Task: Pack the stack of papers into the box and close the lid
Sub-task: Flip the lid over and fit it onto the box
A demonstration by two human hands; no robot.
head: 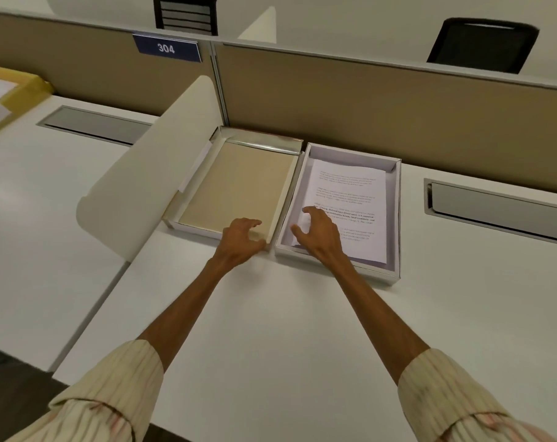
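This is an open-plan office. Tan partitions point(366, 100), a "304" sign point(167, 48), white desks point(271, 330) and mesh chairs point(481, 43) show it.

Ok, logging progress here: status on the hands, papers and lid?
Left hand open at lid corner. Right hand open over papers, inside box. Lid off, upturned beside box. Nothing in the way.

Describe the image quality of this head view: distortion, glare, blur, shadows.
Head view: wide-angle bending curves the partition and desk edges; soft, even light, only faint shadows under the left hand; slight sheen on the lid rim; text on the papers too soft to read; sleeves blur at the corners.
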